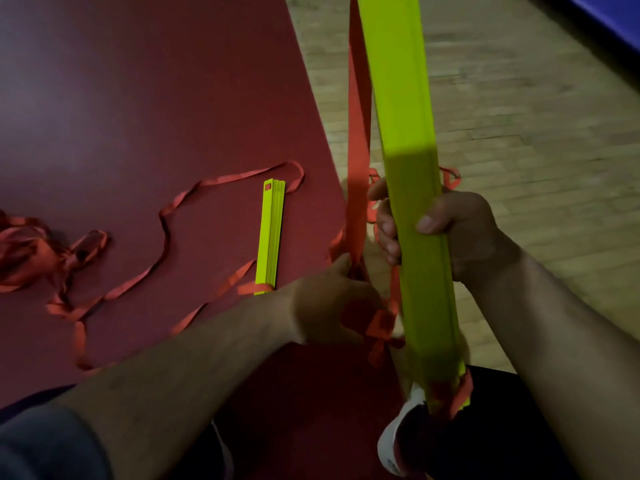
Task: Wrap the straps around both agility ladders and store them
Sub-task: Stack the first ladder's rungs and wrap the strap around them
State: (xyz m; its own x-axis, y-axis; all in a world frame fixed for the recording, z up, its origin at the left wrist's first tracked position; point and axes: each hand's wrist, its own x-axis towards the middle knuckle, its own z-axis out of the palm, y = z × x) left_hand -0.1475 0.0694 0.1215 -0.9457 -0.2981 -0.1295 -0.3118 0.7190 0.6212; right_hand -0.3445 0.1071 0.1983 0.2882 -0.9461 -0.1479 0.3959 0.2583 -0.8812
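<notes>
My right hand (450,230) grips a stacked bundle of yellow-green ladder rungs (401,109), held upright with its lower end near my shoe. Beside it, to the left, my left hand (332,303) pinches that ladder's red strap (358,140), which runs taut up out of view. More red strap loops hang around the bundle's lower part. A second stack of yellow-green rungs (270,237) lies flat on the red mat (138,98), its long red straps (166,220) strewn loose to the left and bunched at the left edge.
The red mat ends in a diagonal edge; light wooden floor (519,116) lies to its right. A dark blue mat (616,15) shows at the top right corner. My white-soled shoe (398,441) and dark trouser legs fill the bottom.
</notes>
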